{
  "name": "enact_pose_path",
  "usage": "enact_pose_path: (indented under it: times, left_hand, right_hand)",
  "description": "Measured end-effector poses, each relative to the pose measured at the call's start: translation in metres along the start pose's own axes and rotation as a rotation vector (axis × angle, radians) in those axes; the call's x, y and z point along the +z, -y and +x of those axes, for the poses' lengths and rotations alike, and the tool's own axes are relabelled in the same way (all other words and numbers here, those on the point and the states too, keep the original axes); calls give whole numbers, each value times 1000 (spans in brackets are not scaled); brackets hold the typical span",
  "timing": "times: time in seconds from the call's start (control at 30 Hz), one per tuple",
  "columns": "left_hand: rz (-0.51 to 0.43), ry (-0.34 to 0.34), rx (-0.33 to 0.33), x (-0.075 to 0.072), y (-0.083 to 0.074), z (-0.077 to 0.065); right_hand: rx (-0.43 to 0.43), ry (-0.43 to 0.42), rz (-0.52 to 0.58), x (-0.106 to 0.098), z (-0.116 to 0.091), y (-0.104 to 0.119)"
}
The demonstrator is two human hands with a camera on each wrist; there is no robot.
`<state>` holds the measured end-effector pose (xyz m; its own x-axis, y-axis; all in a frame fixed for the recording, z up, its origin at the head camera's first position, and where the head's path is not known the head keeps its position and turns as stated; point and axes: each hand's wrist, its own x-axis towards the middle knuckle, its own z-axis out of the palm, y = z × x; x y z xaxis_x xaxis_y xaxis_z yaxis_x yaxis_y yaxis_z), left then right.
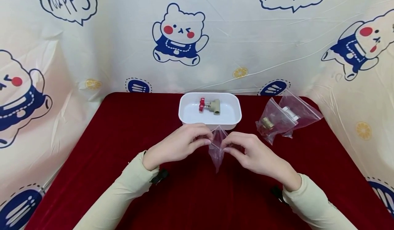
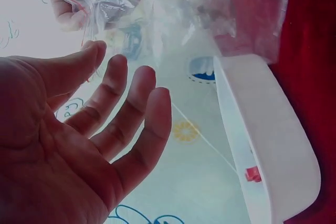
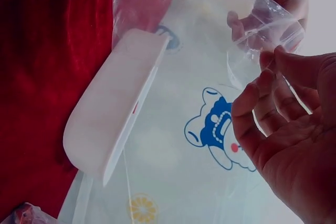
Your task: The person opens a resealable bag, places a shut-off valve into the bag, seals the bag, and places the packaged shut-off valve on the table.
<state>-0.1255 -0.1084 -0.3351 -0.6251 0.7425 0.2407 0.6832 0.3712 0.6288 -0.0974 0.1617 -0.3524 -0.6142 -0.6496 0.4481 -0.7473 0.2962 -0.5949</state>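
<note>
Between my hands hangs a clear zip bag [image 1: 217, 156], just in front of the white tray [image 1: 210, 123]. My left hand [image 1: 184, 141] pinches one side of its top between thumb and index finger. On the opposite side, my right hand [image 1: 250, 151] pinches the bag too; in the right wrist view its thumb and index fingertips meet on the plastic [image 3: 268, 22]. The left wrist view shows the left hand's other fingers [image 2: 142, 103] spread and touching nothing. Inside the tray lies a valve [image 1: 210, 106] with a red handle and a beige pipe body.
To the right of the tray, clear zip bags [image 1: 303, 115] lie on the dark red cloth [image 1: 147, 120]; a brass fitting [image 1: 267, 123] and a white fitting [image 1: 290, 113] show through them. A printed curtain [image 1: 129, 28] stands behind and along both sides.
</note>
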Motion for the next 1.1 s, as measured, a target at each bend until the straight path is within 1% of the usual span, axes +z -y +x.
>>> enact_pose_path:
  times: [0.1, 0.23, 0.37, 0.57, 0.73, 0.93, 1.03, 1.1]
  left_hand:
    - [33, -18, -4, 3, -3, 0]
    - [88, -41, 14, 8, -7, 1]
    - [102, -51, 26, 11, -9, 2]
    - [96, -65, 22, 9, -8, 0]
    - [93, -69, 28, 7, -7, -2]
    - [89, -68, -9, 2, -6, -7]
    - [57, -92, -20, 1, -4, -8]
    - [-2, -119, -20, 4, -1, -7]
  right_hand:
    - [-19, -5, 0, 1, -1, -1]
    - [-38, -6, -7, 2, -1, -1]
    - [-47, -2, -14, 2, -1, -1]
    - [-58, -15, -31, 2, -3, -3]
    - [-39, -21, -33, 0, -7, -4]
    - [-17, -18, -53, -5, -12, -6]
    - [-18, -26, -57, -8, -14, -6]
    - [-30, -38, -54, -8, -14, -6]
